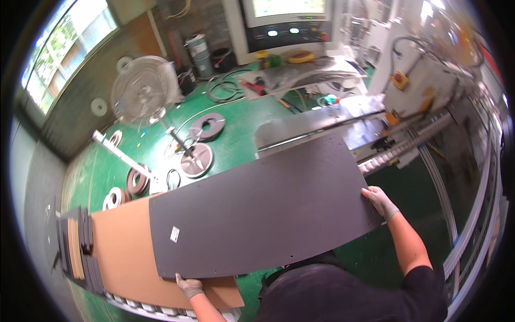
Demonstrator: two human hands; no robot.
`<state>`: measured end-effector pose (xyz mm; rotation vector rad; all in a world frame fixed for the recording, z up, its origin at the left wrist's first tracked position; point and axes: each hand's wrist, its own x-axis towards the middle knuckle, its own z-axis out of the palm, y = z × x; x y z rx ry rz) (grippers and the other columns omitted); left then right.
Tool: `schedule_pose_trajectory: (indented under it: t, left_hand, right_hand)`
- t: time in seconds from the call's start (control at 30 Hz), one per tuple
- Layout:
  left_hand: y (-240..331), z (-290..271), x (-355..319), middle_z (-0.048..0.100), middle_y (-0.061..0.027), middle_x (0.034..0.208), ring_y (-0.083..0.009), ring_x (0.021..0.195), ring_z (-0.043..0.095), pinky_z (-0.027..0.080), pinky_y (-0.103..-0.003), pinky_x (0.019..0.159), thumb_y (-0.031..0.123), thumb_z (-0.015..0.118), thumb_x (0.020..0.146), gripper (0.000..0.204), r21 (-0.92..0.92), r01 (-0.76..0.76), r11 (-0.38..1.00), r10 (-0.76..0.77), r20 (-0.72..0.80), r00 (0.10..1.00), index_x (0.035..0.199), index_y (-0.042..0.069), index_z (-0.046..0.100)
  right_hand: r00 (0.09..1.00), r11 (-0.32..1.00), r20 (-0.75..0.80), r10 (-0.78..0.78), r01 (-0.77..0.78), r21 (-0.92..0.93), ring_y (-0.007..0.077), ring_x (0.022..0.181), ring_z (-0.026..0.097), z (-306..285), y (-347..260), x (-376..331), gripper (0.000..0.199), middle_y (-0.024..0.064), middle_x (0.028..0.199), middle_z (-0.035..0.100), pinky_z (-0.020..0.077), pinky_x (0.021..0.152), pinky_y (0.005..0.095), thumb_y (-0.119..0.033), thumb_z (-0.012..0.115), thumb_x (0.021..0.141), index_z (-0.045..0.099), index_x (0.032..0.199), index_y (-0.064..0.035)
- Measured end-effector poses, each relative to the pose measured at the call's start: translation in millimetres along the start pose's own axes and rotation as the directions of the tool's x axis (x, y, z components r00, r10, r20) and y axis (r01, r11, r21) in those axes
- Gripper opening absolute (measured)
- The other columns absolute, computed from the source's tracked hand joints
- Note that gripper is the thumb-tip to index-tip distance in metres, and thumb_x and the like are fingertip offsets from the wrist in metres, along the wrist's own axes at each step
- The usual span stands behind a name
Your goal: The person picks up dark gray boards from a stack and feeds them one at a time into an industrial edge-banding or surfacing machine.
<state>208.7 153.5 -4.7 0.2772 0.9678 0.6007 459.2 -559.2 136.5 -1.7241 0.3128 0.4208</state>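
A large dark grey panel (pixel 268 206) with small holes along its edges and a white label (pixel 175 234) near its left end stretches across in front of me. My left hand (pixel 190 287), in a pale glove, is closed on its near left edge, thumb on top. At the right end, my right hand (pixel 382 204), gloved too, grips the edge with the thumb over the face. The fingers of both hands are mostly hidden under the panel. Its left part overlaps a brown board (pixel 120 247) lying on a roller conveyor (pixel 147 308).
Stacked dark and tan panels (pixel 80 247) stand at the far left. Beyond the panel are a metal machine bed (pixel 300 129), a standing fan (pixel 145 91) and rolls of edging (pixel 206 127) on the green floor. A control cabinet with a screen (pixel 289 8) rises behind. Metal rails (pixel 477 214) run along the right.
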Motion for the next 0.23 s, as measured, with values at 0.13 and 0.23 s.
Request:
schedule_pose_trajectory:
  t: [0.13, 0.23]
  left_hand:
    - [-16.2, 13.9, -4.4, 0.049, -0.0153, 0.148, -0.0362, 0.136, 0.046, 0.037, -0.055, 0.116, 0.042, 0.031, 0.105, 0.061, 0.07, 0.006, 0.998, 0.002, -0.11, 0.994, 0.145, -0.001, 0.044]
    - [-3.3, 24.3, -29.7, 0.047, -0.0142, 0.15, -0.0383, 0.138, 0.044, 0.036, -0.056, 0.116, 0.042, 0.031, 0.105, 0.061, -0.011, 0.034, 0.999, -0.034, -0.035, 0.999, 0.147, 0.0, 0.043]
  right_hand:
    - [0.997, 0.976, -0.073, -0.02, 0.003, -0.218, 0.0118, 0.083, 0.059, -21.1, 4.5, 16.0, 0.044, 0.0028, 0.089, 0.066, 0.0483, 0.078, 0.0282, -0.04, 0.064, 0.095, 0.07, 0.099, 0.0039]
    - [0.996, 0.967, -0.086, 0.003, -0.025, -0.252, 0.0122, 0.083, 0.059, -31.0, 3.4, 19.1, 0.046, 0.0028, 0.087, 0.066, 0.0485, 0.078, 0.0294, -0.042, 0.064, 0.095, 0.07, 0.099, 0.003]
